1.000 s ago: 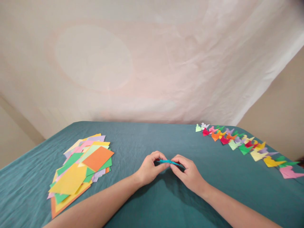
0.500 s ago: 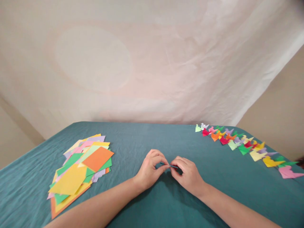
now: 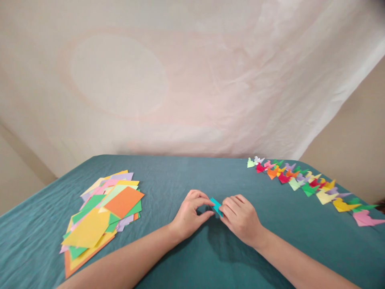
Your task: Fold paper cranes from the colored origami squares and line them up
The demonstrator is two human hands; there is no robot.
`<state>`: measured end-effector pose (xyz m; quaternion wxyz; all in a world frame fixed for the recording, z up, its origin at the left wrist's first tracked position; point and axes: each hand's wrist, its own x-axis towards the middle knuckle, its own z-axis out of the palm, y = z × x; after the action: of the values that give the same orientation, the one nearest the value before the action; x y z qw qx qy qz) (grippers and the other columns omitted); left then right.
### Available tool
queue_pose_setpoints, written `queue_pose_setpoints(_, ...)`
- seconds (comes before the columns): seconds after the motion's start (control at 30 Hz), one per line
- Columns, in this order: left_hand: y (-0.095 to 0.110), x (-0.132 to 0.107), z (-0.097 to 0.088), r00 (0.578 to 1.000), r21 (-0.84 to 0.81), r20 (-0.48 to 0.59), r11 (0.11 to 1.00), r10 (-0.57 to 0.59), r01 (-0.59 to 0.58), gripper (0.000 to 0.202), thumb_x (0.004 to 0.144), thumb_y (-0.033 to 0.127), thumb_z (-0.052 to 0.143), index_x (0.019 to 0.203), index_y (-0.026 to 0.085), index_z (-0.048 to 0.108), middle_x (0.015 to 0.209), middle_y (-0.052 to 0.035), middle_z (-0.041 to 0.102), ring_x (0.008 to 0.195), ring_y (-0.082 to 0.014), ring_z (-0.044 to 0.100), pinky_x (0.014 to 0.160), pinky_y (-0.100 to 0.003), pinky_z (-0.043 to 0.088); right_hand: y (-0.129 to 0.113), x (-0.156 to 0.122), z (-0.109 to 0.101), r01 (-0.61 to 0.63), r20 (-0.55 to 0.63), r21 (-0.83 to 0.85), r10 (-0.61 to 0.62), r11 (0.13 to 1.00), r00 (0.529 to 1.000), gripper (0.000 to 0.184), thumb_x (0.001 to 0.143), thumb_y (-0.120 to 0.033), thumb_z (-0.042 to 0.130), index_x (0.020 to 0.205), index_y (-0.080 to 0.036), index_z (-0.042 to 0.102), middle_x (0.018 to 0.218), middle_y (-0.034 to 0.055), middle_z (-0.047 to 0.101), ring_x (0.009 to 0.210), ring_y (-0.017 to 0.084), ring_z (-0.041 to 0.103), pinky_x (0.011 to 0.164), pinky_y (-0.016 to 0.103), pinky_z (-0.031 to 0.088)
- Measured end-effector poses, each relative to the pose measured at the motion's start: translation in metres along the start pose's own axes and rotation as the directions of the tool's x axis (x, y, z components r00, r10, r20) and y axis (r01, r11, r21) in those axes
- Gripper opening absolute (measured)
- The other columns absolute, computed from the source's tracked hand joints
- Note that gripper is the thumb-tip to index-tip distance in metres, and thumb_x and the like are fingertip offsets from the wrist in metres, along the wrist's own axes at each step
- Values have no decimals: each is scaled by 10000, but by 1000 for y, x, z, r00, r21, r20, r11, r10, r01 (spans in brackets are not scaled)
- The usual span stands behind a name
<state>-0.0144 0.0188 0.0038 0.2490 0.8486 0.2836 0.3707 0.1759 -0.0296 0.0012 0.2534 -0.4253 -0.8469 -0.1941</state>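
Note:
A small folded piece of teal paper (image 3: 215, 205) sits between my two hands just above the teal tablecloth (image 3: 180, 176). My left hand (image 3: 192, 212) curls around its left side with thumb and fingers pinched near it. My right hand (image 3: 239, 218) pinches its right end with the fingers bent. Most of the folded piece is hidden by my fingers.
A loose pile of coloured paper squares (image 3: 102, 210) lies at the left of the table. A row of several folded paper figures (image 3: 309, 184) in mixed colours runs along the right side. A pale cloth backdrop (image 3: 180, 80) hangs behind the table.
The teal piece has turned from edge-on and flat to a tilted face that shows more of its surface. Both hands have stayed at the same spot, with the right hand's fingers shifted slightly.

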Motion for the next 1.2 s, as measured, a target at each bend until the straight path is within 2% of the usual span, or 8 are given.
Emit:
queue_pose_setpoints(0.13,0,-1,0,998,115,51,992,46,-52,147,773,204,638,919,217,650,945,-36,590,940,-186,500,865,-342,385,-5,2,-1,21,59,-118,-15,993,998,181,839,-129,475,677,-169,544,680,39,520,660,178,459,643,333,319)
queue_pose_setpoints(0.23,1,-3,0,994,176,103,983,35,-53,154,785,205,624,936,230,641,964,-27,594,939,-188,506,842,-337,384,-8,3,3,12,106,-145,4,989,994,161,824,-116,482,683,-174,536,692,35,514,661,181,451,634,334,305)
queue_pose_setpoints(0.47,1,-2,1,986,253,164,967,-42,-1,128,770,193,634,894,227,636,936,-13,607,913,-182,528,818,-318,389,-11,1,7,-17,178,-145,43,989,983,132,805,-94,512,707,-176,545,710,31,522,669,183,462,658,335,306)
queue_pose_setpoints(0.67,-1,0,2,978,287,200,958,-64,4,104,769,210,632,872,219,634,910,-17,611,909,-188,534,816,-315,394,-13,-1,12,-55,202,-124,80,991,976,160,810,-71,500,701,-172,559,705,32,534,664,176,481,668,330,318)
queue_pose_setpoints(0.83,-1,0,2,975,282,214,959,-61,-2,84,786,225,617,867,217,635,911,-17,611,908,-183,537,813,-310,398,-10,-1,11,-126,197,-24,128,992,972,165,817,-71,507,706,-171,577,719,27,549,682,167,505,671,309,347)
queue_pose_setpoints(0.97,-2,-1,1,978,263,203,965,-51,-4,85,793,232,610,872,212,635,915,-15,615,907,-180,540,823,-314,397,-6,-1,6,-184,224,113,155,976,962,126,824,-86,521,778,-173,600,770,30,558,730,169,518,680,300,377)
queue_pose_setpoints(1.2,-5,-1,1,982,214,186,977,-39,-2,79,799,229,607,867,215,643,919,-12,626,907,-179,543,827,-314,398,6,-2,5,-276,225,392,199,878,954,91,841,-156,540,806,-198,611,837,28,555,789,159,531,696,290,431)
